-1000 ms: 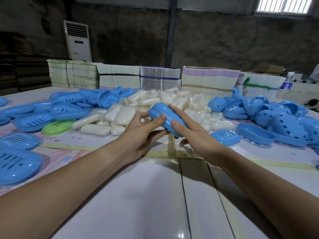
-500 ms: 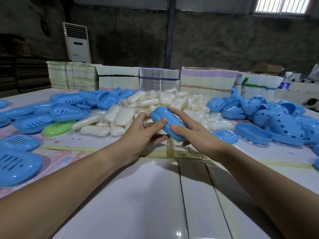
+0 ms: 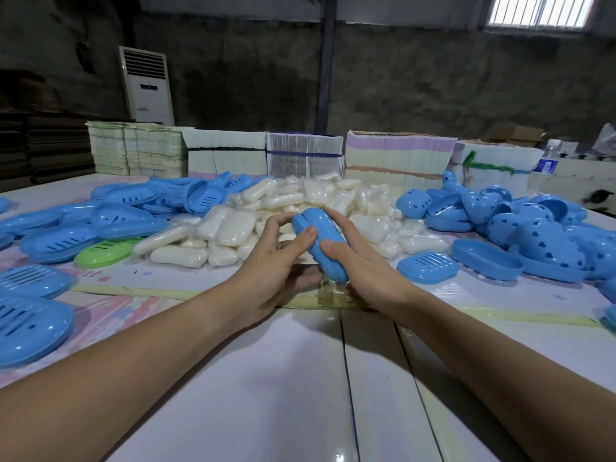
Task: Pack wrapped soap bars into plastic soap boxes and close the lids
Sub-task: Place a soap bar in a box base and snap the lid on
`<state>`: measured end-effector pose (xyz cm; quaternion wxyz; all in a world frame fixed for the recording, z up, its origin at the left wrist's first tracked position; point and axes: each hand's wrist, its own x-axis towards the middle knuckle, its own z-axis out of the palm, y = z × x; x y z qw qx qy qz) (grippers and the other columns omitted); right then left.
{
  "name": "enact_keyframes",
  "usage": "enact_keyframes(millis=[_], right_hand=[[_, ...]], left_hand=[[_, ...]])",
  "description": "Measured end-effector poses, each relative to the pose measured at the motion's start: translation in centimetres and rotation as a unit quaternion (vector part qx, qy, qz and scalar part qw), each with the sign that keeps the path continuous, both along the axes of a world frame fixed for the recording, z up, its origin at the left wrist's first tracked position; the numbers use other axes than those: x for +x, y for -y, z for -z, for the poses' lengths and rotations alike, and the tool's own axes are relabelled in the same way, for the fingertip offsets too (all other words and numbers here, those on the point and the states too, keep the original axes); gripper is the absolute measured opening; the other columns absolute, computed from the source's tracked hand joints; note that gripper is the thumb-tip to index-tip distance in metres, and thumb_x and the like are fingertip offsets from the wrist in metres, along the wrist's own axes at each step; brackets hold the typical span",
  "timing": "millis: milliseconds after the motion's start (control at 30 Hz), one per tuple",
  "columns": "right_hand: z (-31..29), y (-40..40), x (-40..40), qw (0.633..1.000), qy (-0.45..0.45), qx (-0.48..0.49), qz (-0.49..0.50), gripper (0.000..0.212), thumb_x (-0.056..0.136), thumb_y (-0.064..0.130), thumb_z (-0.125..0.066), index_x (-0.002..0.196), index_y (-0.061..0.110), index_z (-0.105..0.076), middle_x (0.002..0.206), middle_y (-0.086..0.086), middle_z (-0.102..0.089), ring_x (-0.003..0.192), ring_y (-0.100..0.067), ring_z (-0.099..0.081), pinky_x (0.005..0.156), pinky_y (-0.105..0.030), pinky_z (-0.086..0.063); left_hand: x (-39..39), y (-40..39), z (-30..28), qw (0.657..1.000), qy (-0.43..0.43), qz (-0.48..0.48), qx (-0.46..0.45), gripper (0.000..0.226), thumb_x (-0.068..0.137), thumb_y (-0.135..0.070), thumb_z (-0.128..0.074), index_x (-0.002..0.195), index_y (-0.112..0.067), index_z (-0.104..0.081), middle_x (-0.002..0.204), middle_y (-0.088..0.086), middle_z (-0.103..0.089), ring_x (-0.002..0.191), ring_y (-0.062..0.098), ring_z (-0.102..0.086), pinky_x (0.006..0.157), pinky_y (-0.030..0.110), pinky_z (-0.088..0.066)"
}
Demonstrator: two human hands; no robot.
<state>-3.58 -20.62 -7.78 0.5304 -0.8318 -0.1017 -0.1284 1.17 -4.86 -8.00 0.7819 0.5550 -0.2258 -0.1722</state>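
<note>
Starting at my left, blue slotted trays (image 3: 50,241) and one green tray (image 3: 103,253) lie on the table (image 3: 266,395). Wrapped soap bars (image 3: 233,225) are heaped behind my hands. My left hand (image 3: 276,265) presses its thumb and fingers (image 3: 308,233) against a closed blue soap box (image 3: 318,241), held tilted above the table's near middle. My right hand (image 3: 363,265) clasps the box's other side, thumb on top. Blue perforated lids (image 3: 540,238) pile up to the right.
</note>
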Motion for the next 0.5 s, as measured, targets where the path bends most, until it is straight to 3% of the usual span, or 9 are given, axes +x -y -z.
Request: enact_keyframes(millis=[100,267,333,400,500], right_hand=[[-0.09,-0.16,-0.03,1.0,0.009,0.018,0.009,0.05,0.101,0.035,-0.044,0.147,0.046,-0.029,0.145,0.007,-0.043,0.124,-0.007,-0.049,0.092,-0.013,-0.041],[-0.07,-0.35,-0.09,1.0,0.015,0.013,0.023,0.048,0.101,0.03,-0.044,0.146,0.041,-0.033,0.144,0.005,-0.043,0.124,-0.008,-0.047,0.087,-0.008,-0.042],[-0.11,-0.46,-0.07,0.999,0.016,0.022,0.02,0.047,0.101,0.029,-0.043,0.145,0.041,-0.033,0.144,0.005,-0.044,0.124,-0.009,-0.049,0.09,-0.012,-0.043],[-0.21,-0.56,0.0,0.999,0.011,0.039,0.009,0.044,0.101,0.031,-0.043,0.14,0.046,-0.033,0.14,0.002,-0.047,0.112,-0.008,-0.055,0.078,-0.014,-0.047],[-0.28,-0.7,0.14,0.999,0.017,0.035,0.009,0.042,0.099,0.033,-0.045,0.133,0.054,-0.032,0.135,0.003,-0.048,0.098,0.0,-0.056,0.066,-0.007,-0.043]], left_hand=[[-0.16,0.04,0.06,1.0,0.013,-0.022,0.015,0.037,0.094,-0.032,-0.067,0.128,-0.029,-0.052,0.115,0.014,-0.072,0.095,0.039,-0.073,0.075,0.038,-0.063],[-0.34,0.14,0.25,0.997,0.036,-0.047,0.056,0.038,0.095,-0.037,-0.066,0.129,-0.032,-0.05,0.112,0.01,-0.072,0.09,0.038,-0.075,0.076,0.039,-0.063],[-0.35,0.15,0.08,0.995,0.054,-0.056,0.064,0.034,0.097,-0.039,-0.062,0.128,-0.033,-0.051,0.11,0.008,-0.072,0.084,0.033,-0.076,0.074,0.039,-0.064],[-0.28,0.2,-0.21,0.995,0.06,-0.065,0.049,0.026,0.1,-0.039,-0.056,0.125,-0.031,-0.053,0.109,0.005,-0.072,0.083,0.03,-0.077,0.072,0.04,-0.064],[-0.31,0.28,-0.55,0.998,0.034,-0.061,-0.002,0.025,0.102,-0.033,-0.055,0.126,-0.027,-0.054,0.112,0.007,-0.072,0.08,0.028,-0.076,0.067,0.037,-0.063]])
